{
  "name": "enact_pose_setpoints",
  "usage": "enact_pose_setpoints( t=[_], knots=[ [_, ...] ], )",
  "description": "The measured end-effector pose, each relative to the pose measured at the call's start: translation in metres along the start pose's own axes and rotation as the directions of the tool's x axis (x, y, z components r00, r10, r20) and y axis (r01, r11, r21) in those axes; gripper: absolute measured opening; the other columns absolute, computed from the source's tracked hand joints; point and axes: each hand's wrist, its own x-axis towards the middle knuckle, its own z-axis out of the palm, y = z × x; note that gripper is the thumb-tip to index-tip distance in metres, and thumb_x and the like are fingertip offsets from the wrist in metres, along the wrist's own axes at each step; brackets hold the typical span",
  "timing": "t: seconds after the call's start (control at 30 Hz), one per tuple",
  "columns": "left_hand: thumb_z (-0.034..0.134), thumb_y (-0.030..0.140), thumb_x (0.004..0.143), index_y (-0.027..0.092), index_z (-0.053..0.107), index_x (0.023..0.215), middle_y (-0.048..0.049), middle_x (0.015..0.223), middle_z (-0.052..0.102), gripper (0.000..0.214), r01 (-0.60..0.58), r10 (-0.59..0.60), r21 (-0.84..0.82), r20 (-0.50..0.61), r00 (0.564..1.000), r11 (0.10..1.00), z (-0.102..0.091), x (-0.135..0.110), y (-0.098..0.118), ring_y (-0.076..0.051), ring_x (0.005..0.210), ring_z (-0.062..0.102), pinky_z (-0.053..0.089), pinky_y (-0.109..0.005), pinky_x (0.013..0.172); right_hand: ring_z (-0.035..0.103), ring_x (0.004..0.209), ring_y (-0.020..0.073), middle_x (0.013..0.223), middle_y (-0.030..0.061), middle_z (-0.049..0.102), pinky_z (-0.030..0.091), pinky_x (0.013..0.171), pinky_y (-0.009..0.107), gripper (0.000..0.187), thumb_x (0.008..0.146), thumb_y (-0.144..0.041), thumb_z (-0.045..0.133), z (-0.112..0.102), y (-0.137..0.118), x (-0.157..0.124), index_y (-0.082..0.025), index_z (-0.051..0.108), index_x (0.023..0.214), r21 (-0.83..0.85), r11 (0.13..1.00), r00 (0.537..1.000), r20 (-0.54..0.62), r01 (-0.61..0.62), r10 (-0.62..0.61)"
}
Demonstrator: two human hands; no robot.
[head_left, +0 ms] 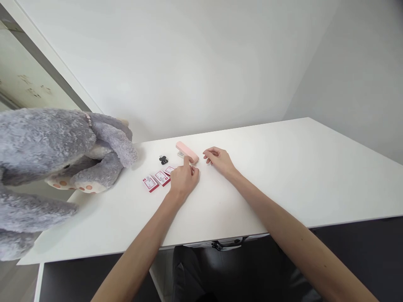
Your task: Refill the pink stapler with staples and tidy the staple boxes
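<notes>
Pink stapler (187,152) lies on the white surface (283,167), towards the far edge and pointing diagonally away from me, with a bit of bare metal showing at its left side. My left hand (183,178) is at its near end. The fingers (188,160) are drawn together and touch the pink body, but from this view I cannot tell whether they grip it or only rest on it, nor whether something small is pinched between them. My right hand (219,160) sits just beside the stapler on the other side, not touching it, with its fingers loosely curled and holding nothing.

The risks I see come mostly from that one-sided contact. With only the left hand on its near end, the stapler could, I judge, pivot or slide on the smooth surface, since the right hand is not steadying it. The exposed metal lies close to my fingertips, so a slip there might nip them. Three small red-and-white boxes (161,178) lie just under my left wrist, and a careless sweep could scatter them. A small black clip (163,160) lies near the stapler's left side and could be knocked as well. The grey plush toy (63,147) is well apart and seems no concern.
</notes>
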Motion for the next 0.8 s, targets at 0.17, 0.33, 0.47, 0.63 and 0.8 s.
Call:
enact_pose_setpoints(
  t=[0.17,0.33,0.47,0.63,0.8],
  knots=[
    [0.054,0.02,0.088,0.024,0.052,0.116,0.0021,0.06,0.06,0.028,0.011,-0.011,-0.029,0.005,1.0,1.0,-0.001,0.0,0.0,-0.026,0.056,0.061,0.035,-0.031,0.065,0.069,0.069,0.0145,0.089,0.0036,0.078,0.051,0.066,0.028,0.019,0.084,-0.037,0.067,0.0,-0.002,-0.001,-0.021,0.074,0.091,-0.01,1.0,1.0,0.001,-0.001,0.001],
    [0.052,0.018,0.089,0.026,0.05,0.113,0.0062,0.062,0.06,0.025,-0.262,0.279,-0.167,0.094,0.956,0.951,0.004,-0.007,0.004,-0.02,0.05,0.055,0.028,-0.028,0.059,0.069,0.07,0.015,0.087,0.0024,0.077,0.053,0.074,0.03,0.016,0.084,-0.035,0.067,0.002,-0.008,-0.008,-0.021,0.072,0.088,-0.035,0.999,1.0,0.012,0.019,-0.018],
    [0.049,0.018,0.091,0.026,0.049,0.108,0.0075,0.06,0.058,0.018,-0.397,0.435,-0.247,0.123,0.892,0.884,0.006,-0.012,0.006,-0.017,0.047,0.05,0.024,-0.028,0.057,0.063,0.065,0.0162,0.073,-0.0012,0.07,0.05,0.069,0.031,0.016,0.087,-0.038,0.064,0.006,-0.008,-0.014,-0.024,0.067,0.082,-0.104,0.993,0.998,0.015,0.059,-0.058],
    [0.048,0.018,0.092,0.026,0.049,0.104,0.0079,0.058,0.055,0.015,-0.403,0.448,-0.278,0.118,0.886,0.872,0.008,-0.012,0.006,-0.017,0.046,0.045,0.022,-0.028,0.056,0.042,0.057,0.0149,0.054,-0.0057,0.047,0.037,0.059,0.031,0.032,0.09,-0.036,0.056,0.009,-0.009,-0.02,-0.026,0.042,0.063,-0.214,0.973,0.996,-0.006,0.089,-0.093],
    [0.048,0.019,0.092,0.026,0.049,0.1,0.007,0.058,0.054,0.011,-0.407,0.449,-0.264,0.12,0.886,0.874,0.009,-0.014,0.004,-0.017,0.046,0.046,0.022,-0.029,0.056,0.03,0.055,0.0136,0.053,-0.0067,0.031,0.024,0.054,0.03,0.035,0.081,-0.024,0.055,0.01,-0.007,-0.02,-0.026,0.025,0.062,-0.233,0.966,0.993,-0.014,0.111,-0.118]
  ],
)
